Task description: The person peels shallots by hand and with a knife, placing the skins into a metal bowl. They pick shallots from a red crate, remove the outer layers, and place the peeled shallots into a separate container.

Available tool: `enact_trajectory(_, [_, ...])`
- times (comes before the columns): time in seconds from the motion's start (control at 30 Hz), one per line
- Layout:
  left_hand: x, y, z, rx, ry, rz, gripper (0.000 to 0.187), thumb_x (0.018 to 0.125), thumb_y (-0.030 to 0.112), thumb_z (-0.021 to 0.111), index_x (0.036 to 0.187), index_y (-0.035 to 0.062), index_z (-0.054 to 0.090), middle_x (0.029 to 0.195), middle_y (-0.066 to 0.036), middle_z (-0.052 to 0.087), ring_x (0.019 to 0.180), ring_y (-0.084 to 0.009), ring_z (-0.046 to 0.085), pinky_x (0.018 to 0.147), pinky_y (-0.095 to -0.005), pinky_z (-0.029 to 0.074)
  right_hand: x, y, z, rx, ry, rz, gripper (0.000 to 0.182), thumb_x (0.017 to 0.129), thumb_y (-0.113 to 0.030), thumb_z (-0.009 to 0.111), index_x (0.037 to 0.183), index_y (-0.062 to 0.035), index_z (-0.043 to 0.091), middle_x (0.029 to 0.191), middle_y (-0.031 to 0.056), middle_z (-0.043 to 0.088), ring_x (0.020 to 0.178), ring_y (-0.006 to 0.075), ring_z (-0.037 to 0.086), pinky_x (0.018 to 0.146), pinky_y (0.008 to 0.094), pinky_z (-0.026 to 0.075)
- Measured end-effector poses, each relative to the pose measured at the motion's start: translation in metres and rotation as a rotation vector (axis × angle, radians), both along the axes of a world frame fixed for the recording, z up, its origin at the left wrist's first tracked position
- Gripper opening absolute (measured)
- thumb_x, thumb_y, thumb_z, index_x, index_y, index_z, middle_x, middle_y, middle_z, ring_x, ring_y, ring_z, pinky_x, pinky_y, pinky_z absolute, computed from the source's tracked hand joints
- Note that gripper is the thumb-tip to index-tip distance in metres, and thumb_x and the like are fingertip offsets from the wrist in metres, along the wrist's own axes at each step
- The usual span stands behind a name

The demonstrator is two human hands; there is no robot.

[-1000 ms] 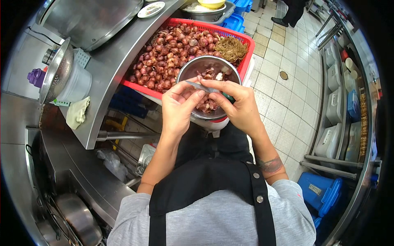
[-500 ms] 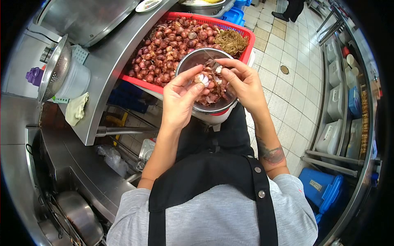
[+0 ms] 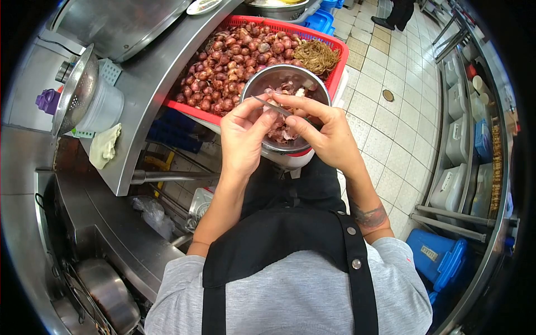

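Observation:
My left hand [image 3: 243, 129] pinches a small pale shallot or garlic bulb [image 3: 272, 105], mostly covered by the fingertips. In my right hand [image 3: 326, 131] is a small knife [image 3: 273, 106], its thin blade lying across the bulb and pointing left. Both hands meet above the metal bowl [image 3: 258, 85], which holds reddish peels and some pale pieces [image 3: 285, 133]. Under and behind the bowl, a red basket [image 3: 339, 66] is filled with red shallots [image 3: 223, 61]. A clump of dry brown roots [image 3: 317, 56] lies at the basket's right end.
A steel counter [image 3: 146, 75] runs along the left, with a colander [image 3: 75, 92] and a pale cloth [image 3: 104, 146]. At right stand shelves with lidded containers [image 3: 449, 187] and a blue bin [image 3: 432, 254]. Another person's dark-clothed legs [image 3: 400, 12] show at the top.
The bulb has turned and is now mostly hidden by my fingers. My right hand has moved slightly left and down, and the blade now shows across the bulb.

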State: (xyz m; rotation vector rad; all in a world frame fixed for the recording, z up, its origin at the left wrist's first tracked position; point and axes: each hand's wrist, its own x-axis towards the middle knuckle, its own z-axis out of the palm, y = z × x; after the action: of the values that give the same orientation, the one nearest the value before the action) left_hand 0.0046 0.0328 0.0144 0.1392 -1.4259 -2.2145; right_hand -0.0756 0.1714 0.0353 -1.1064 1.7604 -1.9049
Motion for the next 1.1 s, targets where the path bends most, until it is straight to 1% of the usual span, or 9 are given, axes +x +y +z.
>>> enact_trajectory(0.13, [0.001, -0.002, 0.0, -0.055, -0.031, 0.008, 0.025, 0.082, -0.003, 0.065, 0.106, -0.004, 0.062, 0.094, -0.007, 0.063, 0.086, -0.0111, 0.06, 0.078, -0.0238, 0.05, -0.002, -0.002, -0.005, -0.013, 0.077, -0.043, 0.029, 0.086, -0.003, 0.058, 0.115, -0.0027, 0.062, 0.099, 0.0071, 0.069, 0.088, 0.0098, 0.062, 0.077, 0.0248, 0.05])
enact_trajectory(0.23, [0.001, -0.003, 0.0, -0.061, -0.021, -0.011, 0.025, 0.081, -0.003, 0.065, 0.106, -0.0042, 0.062, 0.095, -0.007, 0.063, 0.088, -0.011, 0.06, 0.079, -0.0237, 0.049, -0.012, 0.007, -0.003, 0.062, -0.23, 0.119, 0.027, 0.089, -0.005, 0.056, 0.115, -0.0025, 0.062, 0.088, 0.0045, 0.067, 0.073, 0.0052, 0.059, 0.064, 0.0203, 0.048])
enact_trajectory(0.37, [0.001, -0.004, 0.0, -0.094, -0.009, -0.017, 0.027, 0.08, -0.004, 0.066, 0.107, -0.0044, 0.061, 0.098, -0.008, 0.062, 0.089, -0.0112, 0.059, 0.08, -0.0237, 0.049, -0.018, 0.008, -0.007, -0.042, -0.438, 0.234, 0.025, 0.091, -0.007, 0.055, 0.113, -0.0012, 0.063, 0.078, 0.0001, 0.062, 0.063, 0.0017, 0.051, 0.052, 0.018, 0.042])
enact_trajectory(0.47, [0.001, -0.002, 0.006, -0.086, -0.039, -0.035, 0.03, 0.08, -0.005, 0.066, 0.109, -0.0045, 0.06, 0.098, -0.009, 0.062, 0.09, -0.0114, 0.059, 0.08, -0.0237, 0.049, -0.018, -0.002, -0.013, -0.033, -0.186, -0.085, 0.024, 0.09, -0.007, 0.055, 0.113, -0.0025, 0.063, 0.083, 0.0015, 0.065, 0.065, 0.0022, 0.052, 0.054, 0.0184, 0.043])
enact_trajectory(0.5, [0.0, -0.001, 0.008, -0.083, -0.033, -0.015, 0.03, 0.08, -0.005, 0.066, 0.109, -0.0045, 0.06, 0.098, -0.009, 0.062, 0.09, -0.0115, 0.059, 0.081, -0.0238, 0.049, -0.021, 0.0, -0.015, 0.086, -0.131, -0.158, 0.025, 0.089, -0.007, 0.057, 0.113, -0.0023, 0.063, 0.095, 0.0048, 0.068, 0.073, 0.0045, 0.057, 0.064, 0.0202, 0.047])
enact_trajectory(0.6, [-0.001, -0.002, 0.006, -0.09, -0.019, 0.019, 0.03, 0.08, -0.006, 0.066, 0.109, -0.0044, 0.059, 0.096, -0.009, 0.063, 0.09, -0.0116, 0.06, 0.081, -0.0243, 0.049, -0.017, 0.004, -0.012, 0.086, -0.048, -0.157, 0.028, 0.087, -0.006, 0.059, 0.114, -0.0023, 0.062, 0.104, 0.0075, 0.068, 0.08, 0.0074, 0.06, 0.073, 0.0234, 0.049])
enact_trajectory(0.7, [-0.001, -0.01, -0.004, -0.094, -0.004, -0.002, 0.029, 0.079, -0.007, 0.065, 0.108, -0.0043, 0.06, 0.096, -0.009, 0.064, 0.09, -0.0117, 0.06, 0.081, -0.025, 0.05, -0.005, 0.006, -0.002, 0.042, 0.005, -0.011, 0.03, 0.084, -0.006, 0.061, 0.114, -0.0028, 0.062, 0.105, 0.008, 0.068, 0.085, 0.0103, 0.062, 0.077, 0.0263, 0.05])
enact_trajectory(0.9, [0.0, -0.009, 0.0, -0.082, -0.019, 0.002, 0.026, 0.079, -0.007, 0.064, 0.105, -0.0045, 0.061, 0.097, -0.01, 0.065, 0.084, -0.0116, 0.061, 0.077, -0.0249, 0.051, -0.006, 0.003, -0.004, 0.022, 0.098, 0.01, 0.03, 0.083, -0.004, 0.061, 0.113, -0.0034, 0.063, 0.107, 0.0082, 0.067, 0.098, 0.0137, 0.062, 0.085, 0.0283, 0.048])
enact_trajectory(1.1, [0.007, -0.011, 0.012, -0.18, -0.126, -0.008, 0.025, 0.078, -0.007, 0.066, 0.103, -0.0051, 0.063, 0.097, -0.011, 0.065, 0.085, -0.0121, 0.062, 0.076, -0.024, 0.051, -0.008, 0.007, -0.005, 0.051, 0.074, 0.05, 0.029, 0.083, -0.003, 0.061, 0.111, -0.0023, 0.064, 0.103, 0.0085, 0.068, 0.095, 0.012, 0.062, 0.085, 0.0271, 0.048])
